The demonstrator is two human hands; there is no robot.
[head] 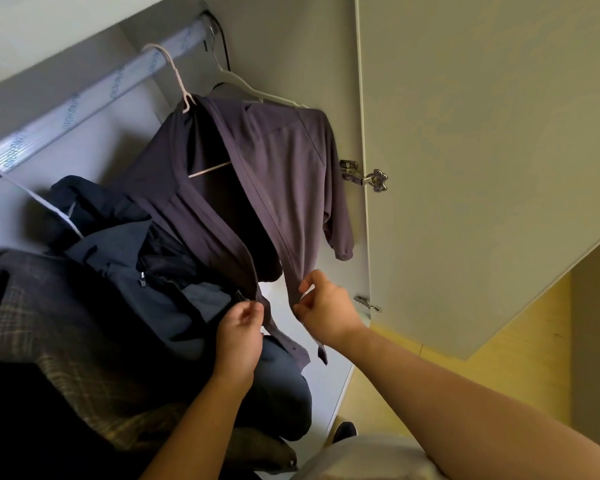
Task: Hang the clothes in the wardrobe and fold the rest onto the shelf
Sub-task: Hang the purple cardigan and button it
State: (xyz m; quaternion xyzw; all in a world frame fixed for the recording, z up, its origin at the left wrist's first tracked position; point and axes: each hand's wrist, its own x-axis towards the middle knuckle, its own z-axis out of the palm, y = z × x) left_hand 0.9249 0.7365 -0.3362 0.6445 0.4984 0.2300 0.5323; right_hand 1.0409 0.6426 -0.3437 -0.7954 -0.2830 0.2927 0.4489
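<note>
I see a purple cardigan [278, 174] hanging on a white hanger [184, 88], whose hook sits over the rail [84, 98] inside the wardrobe. The rail wears a clear wrap printed over and over with text that reads roughly "QING HONG" (it runs tilted and blurred, so I can't vouch for every letter). A second hanger [257, 90] shows behind the cardigan's shoulder, near the wardrobe's back corner.

My left hand [239, 336] has its grip closed on the cardigan's left front edge, down near the hem. My right hand [326, 308] pinches the right front edge between thumb and fingers, just beside the left hand, the two edges apart with a gap between them.

To the left hang a dark jacket [118, 251] with a zip and a plaid coat [49, 323], touching the cardigan. The open door [482, 133] stands to the right, with metal hinges [364, 176] on its inner edge. The floor [499, 341] below is yellow.
</note>
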